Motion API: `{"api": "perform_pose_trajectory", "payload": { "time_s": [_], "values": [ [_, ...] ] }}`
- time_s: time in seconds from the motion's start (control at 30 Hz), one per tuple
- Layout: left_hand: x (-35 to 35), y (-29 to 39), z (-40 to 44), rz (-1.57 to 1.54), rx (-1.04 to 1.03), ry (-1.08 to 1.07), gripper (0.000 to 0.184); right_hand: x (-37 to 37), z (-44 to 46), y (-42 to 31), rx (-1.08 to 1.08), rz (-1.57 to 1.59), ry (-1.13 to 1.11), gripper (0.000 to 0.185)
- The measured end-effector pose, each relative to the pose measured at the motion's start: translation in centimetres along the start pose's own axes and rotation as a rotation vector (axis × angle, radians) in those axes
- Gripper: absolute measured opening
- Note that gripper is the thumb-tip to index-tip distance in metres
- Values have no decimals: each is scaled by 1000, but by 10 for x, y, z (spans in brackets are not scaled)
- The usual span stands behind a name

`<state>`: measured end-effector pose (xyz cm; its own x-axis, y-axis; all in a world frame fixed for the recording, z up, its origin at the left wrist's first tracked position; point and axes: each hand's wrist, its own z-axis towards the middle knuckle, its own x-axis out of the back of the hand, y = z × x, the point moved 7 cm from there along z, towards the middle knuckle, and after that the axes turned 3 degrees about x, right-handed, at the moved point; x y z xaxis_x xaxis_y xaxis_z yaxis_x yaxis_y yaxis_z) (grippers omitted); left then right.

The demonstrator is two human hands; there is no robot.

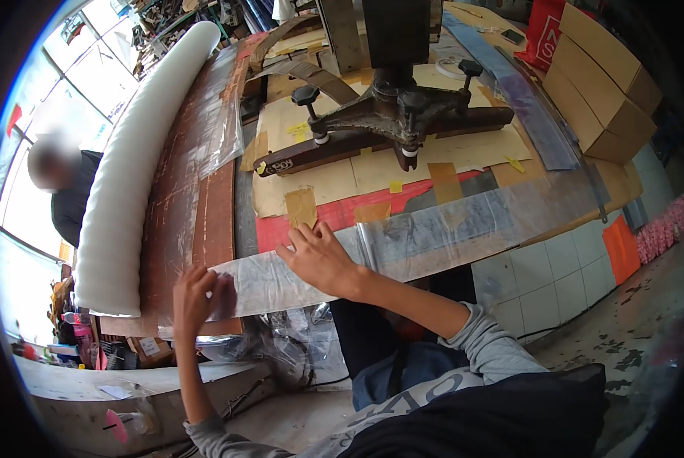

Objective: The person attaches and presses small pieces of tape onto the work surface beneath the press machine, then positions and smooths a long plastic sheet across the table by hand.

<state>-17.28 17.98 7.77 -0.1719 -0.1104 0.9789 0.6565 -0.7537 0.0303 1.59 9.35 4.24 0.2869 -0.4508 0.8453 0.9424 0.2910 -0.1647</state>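
Observation:
A long strip of clear plastic film point(426, 237) lies along the front edge of the work table. My left hand point(193, 299) is closed at the film's left end, beside a small dark purplish patch; its fingers grip the film there. Bent fingers of my right hand point(317, 258) rest on the film's upper edge, just below a piece of brown tape point(301, 207); whether they pinch anything is hard to tell. Behind the film are a red sheet point(273, 233) and a tan board beneath a dark metal press arm point(403, 114).
A white foam roll point(140, 175) stretches along the left, beside a brown board point(214, 206). Cardboard boxes point(597, 91) and a red bag point(544, 38) stand at the back right. Another person point(71, 191) is beyond the roll. An orange sheet point(621, 248) hangs low at right.

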Motion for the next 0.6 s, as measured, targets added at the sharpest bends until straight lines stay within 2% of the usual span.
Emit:
{"api": "perform_pose_trajectory", "payload": {
  "time_s": [0.03, 0.1, 0.17, 0.27, 0.3, 0.33, 0.37, 0.43, 0.5, 0.53, 0.57, 0.6],
  "values": [
    [4, 18, -3, 6, 58, -45, 22, -1, 2, -5, -5, 10, 24, 20],
    [10, 84, -8, -133, -41, -125, 21, 0, 3, -11, 30, 72, 118, 23],
    [16, 144, -12, -256, -263, -155, 12, 3, 2, -13, 113, 175, 258, 26],
    [29, 144, 8, -675, -135, 9, 18, 20, 3, -11, 211, 541, 189, 35],
    [18, 121, 13, -909, 62, 18, 25, 23, 3, -8, 226, 661, 160, 38],
    [12, 103, 19, -1341, -44, 203, 26, 24, 3, 3, 139, 755, 138, 29],
    [-26, 69, 23, -1762, 147, 332, 23, 28, 4, 13, 109, 853, 113, 25],
    [-6, 98, 51, -2327, -93, 334, 15, 40, -3, 36, 42, 1040, 70, 18],
    [-15, 115, 49, -791, 94, 361, 22, 73, -20, 55, -74, 1138, 30, 12],
    [-49, 114, 55, -1094, 145, 127, 35, 84, -34, 66, -107, 1214, 8, 13],
    [-58, 140, 56, -1054, -89, -3, 47, 99, -50, 82, -107, 1413, 84, 14],
    [-53, 159, 54, -791, -201, -62, 50, 115, -67, 101, -106, 1614, 162, 14]
  ]
}}
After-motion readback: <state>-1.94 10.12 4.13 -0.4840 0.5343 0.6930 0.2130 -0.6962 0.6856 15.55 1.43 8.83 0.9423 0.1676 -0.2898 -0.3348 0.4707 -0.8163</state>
